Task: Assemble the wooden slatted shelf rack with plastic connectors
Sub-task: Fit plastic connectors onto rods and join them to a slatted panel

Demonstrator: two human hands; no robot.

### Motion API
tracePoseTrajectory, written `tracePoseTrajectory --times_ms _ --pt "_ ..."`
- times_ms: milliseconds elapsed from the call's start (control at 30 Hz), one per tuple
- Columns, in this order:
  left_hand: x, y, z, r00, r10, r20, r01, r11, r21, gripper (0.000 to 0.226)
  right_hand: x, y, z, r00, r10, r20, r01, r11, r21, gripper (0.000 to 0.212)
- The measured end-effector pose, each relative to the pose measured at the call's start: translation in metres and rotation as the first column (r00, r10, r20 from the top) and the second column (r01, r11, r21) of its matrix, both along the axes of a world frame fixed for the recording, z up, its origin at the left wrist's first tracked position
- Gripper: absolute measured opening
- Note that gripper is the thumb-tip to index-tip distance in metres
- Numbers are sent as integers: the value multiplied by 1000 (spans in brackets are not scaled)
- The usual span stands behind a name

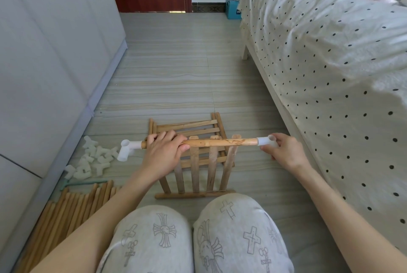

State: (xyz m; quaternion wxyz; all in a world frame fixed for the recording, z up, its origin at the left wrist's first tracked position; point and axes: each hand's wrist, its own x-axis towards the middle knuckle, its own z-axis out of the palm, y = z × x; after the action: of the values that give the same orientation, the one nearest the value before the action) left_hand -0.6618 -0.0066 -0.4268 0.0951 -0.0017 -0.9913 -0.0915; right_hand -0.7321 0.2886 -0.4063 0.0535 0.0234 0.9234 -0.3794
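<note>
Slatted panel (198,169) held raised above the floor (176,74), just beyond the knees (193,235). Its upper rail (220,142), a round wooden rod, has its long axis from 9 to 3 o'clock; the slats run down from it toward 6 o'clock. Left hand (164,151) curled around the rail near its 9 o'clock end, where a white connector (128,148) is fitted. Right hand (283,151) pinches a second white connector (265,141) at the 3 o'clock end. A further slatted panel (187,126) lies flat on the floor at 12 o'clock. Loose connectors (92,159) and spare rods (72,211) lie toward 8 o'clock.
</note>
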Motion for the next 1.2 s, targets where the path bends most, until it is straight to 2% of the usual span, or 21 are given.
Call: tracePoseTrajectory --times_ms 300,433,533,633,700,833,1000,1200 --pt "2 0 0 999 -13 -46 14 1000 7 28 6 -2 -2 997 22 -69 -24 999 -25 29" --pt "2 0 0 999 -14 -51 15 1000 21 26 8 -7 -6 998 46 -51 -52 992 -113 22" --pt "2 1 0 998 -18 -55 20 999 26 26 7 -9 -9 1000 17 -3 -17 965 -260 20" --pt "1 1 1 998 -29 -57 30 999 14 26 8 -6 -11 997 -20 76 54 877 -478 23" --pt "-1 1 1 998 -38 -59 38 999 3 26 10 -7 -13 993 -36 111 92 826 -556 27" --pt "-2 0 0 998 -33 -54 32 999 -12 26 9 -16 -15 996 -78 33 83 835 -544 31" --pt "-4 5 3 998 -35 -53 31 997 -68 19 9 -30 -21 985 -155 -78 86 829 -553 20" --pt "-3 6 4 999 -9 -45 4 995 -102 14 4 -37 -26 981 -191 -39 126 774 -621 23"
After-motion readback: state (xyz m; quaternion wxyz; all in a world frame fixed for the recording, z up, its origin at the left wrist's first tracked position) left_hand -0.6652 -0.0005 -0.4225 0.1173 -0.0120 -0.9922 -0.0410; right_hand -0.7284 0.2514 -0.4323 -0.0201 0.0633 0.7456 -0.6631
